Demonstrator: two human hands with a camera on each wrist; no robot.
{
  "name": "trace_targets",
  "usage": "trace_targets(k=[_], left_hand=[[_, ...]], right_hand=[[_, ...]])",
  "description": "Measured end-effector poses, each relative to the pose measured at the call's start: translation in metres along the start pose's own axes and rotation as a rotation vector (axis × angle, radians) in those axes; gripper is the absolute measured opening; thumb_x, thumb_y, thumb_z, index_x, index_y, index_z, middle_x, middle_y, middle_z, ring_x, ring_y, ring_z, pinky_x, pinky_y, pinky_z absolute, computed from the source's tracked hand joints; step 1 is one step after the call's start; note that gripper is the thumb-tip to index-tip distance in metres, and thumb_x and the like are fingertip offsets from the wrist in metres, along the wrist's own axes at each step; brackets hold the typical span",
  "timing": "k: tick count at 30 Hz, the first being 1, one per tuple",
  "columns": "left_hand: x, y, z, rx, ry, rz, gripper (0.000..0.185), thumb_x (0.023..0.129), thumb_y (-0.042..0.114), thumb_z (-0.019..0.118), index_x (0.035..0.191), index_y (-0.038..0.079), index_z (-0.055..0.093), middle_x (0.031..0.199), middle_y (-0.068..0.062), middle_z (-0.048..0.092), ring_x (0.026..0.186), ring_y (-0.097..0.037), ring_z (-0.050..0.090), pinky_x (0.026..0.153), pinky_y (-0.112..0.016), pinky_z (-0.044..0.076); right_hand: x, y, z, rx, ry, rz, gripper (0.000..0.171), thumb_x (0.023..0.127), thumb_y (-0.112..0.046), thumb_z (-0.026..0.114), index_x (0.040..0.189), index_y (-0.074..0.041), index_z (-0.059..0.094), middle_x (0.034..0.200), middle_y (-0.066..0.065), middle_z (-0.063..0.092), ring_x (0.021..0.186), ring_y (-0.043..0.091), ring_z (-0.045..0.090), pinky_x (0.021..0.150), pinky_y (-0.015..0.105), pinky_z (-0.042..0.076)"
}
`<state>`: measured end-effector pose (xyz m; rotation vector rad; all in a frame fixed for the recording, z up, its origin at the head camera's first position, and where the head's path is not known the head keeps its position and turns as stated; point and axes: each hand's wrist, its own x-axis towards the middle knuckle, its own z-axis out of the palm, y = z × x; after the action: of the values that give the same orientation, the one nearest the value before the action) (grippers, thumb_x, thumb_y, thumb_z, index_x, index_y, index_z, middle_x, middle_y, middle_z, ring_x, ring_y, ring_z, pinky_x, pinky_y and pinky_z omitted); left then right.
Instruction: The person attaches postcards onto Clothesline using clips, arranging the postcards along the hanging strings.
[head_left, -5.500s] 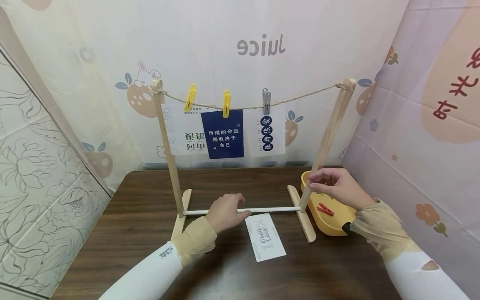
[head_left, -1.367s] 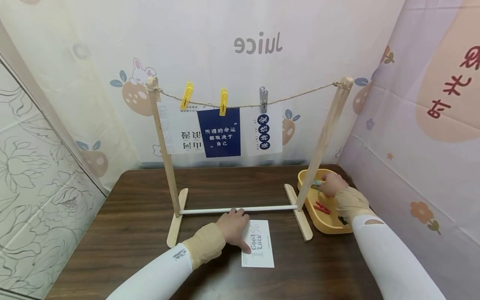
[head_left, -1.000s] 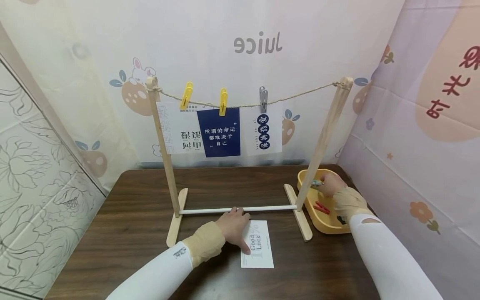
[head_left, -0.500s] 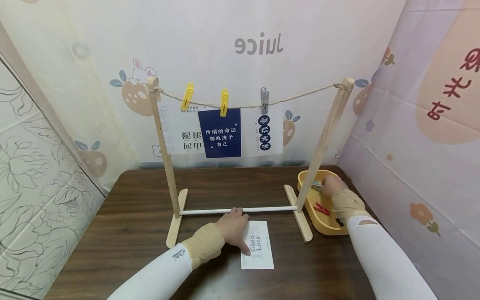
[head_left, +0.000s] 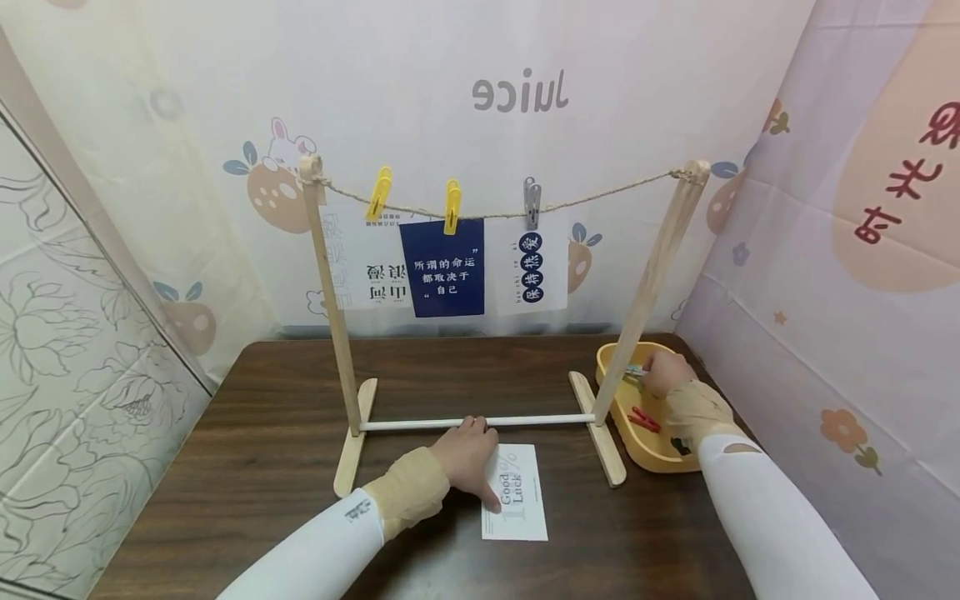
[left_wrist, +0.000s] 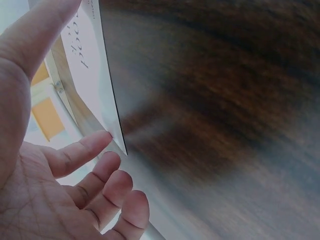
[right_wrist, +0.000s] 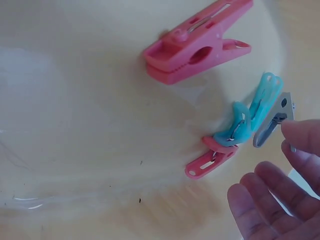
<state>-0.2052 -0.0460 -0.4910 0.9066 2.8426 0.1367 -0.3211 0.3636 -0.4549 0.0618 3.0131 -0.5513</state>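
In the head view my left hand (head_left: 468, 461) lies at the left edge of a white "Good Luck" card (head_left: 525, 500) on the table. Its thumb rests over the card, while the left wrist view has the index fingertip at a corner of the card (left_wrist: 92, 75) and the other fingers loosely bent. Inside the yellow basket (head_left: 647, 458) is my right hand (head_left: 670, 375). Thumb and index finger of the right hand (right_wrist: 290, 175) pinch a grey clothespin (right_wrist: 267, 129). Beside it lie teal clothespins (right_wrist: 235, 127), a small red clothespin (right_wrist: 202, 165) and a larger pink-red clothespin (right_wrist: 195, 47).
A wooden stand, with left post (head_left: 333, 308), right post (head_left: 652, 292) and white bottom rod (head_left: 525, 420), spans the table (head_left: 262, 467). From its twine (head_left: 592, 198), yellow (head_left: 452, 207) and grey (head_left: 532, 204) clothespins hold cards, one dark blue (head_left: 448, 287).
Since the oldest frame, the card has turned straighter and my left hand has come onto its left edge. My right hand has gone down into the basket. Lately both hands barely move.
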Motion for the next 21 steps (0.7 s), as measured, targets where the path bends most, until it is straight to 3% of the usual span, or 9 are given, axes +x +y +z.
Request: trace_targets(k=[7, 15, 21], left_hand=[[-0.001, 0.002, -0.006, 0.011, -0.012, 0.004, 0.093, 0.059, 0.065, 0.102, 0.127, 0.011, 0.068, 0.117, -0.004, 0.066, 0.109, -0.019, 0.057, 0.095, -0.036, 0.056], [-0.001, 0.002, -0.005, 0.007, -0.033, -0.005, 0.106, 0.059, 0.067, 0.102, 0.14, 0.01, 0.065, 0.13, -0.007, 0.065, 0.121, -0.021, 0.057, 0.103, -0.039, 0.054], [-0.001, 0.0, -0.004, 0.027, -0.007, 0.013, 0.097, 0.056, 0.068, 0.103, 0.128, 0.013, 0.068, 0.118, -0.004, 0.06, 0.11, -0.019, 0.053, 0.092, -0.036, 0.054]], right_hand=[[-0.004, 0.002, -0.004, 0.033, 0.019, 0.037, 0.012, 0.09, -0.012, 0.068, 0.087, -0.001, 0.07, 0.074, 0.009, 0.066, 0.07, 0.025, 0.061, 0.06, 0.034, 0.047], [-0.014, -0.001, -0.008, 0.044, 0.049, 0.044, 0.014, 0.088, -0.012, 0.064, 0.079, -0.003, 0.07, 0.067, 0.005, 0.066, 0.065, 0.022, 0.059, 0.056, 0.031, 0.045], [-0.016, 0.0, -0.008, 0.049, 0.036, 0.032, 0.013, 0.087, -0.013, 0.064, 0.083, -0.001, 0.067, 0.07, 0.008, 0.067, 0.066, 0.024, 0.06, 0.057, 0.032, 0.046]])
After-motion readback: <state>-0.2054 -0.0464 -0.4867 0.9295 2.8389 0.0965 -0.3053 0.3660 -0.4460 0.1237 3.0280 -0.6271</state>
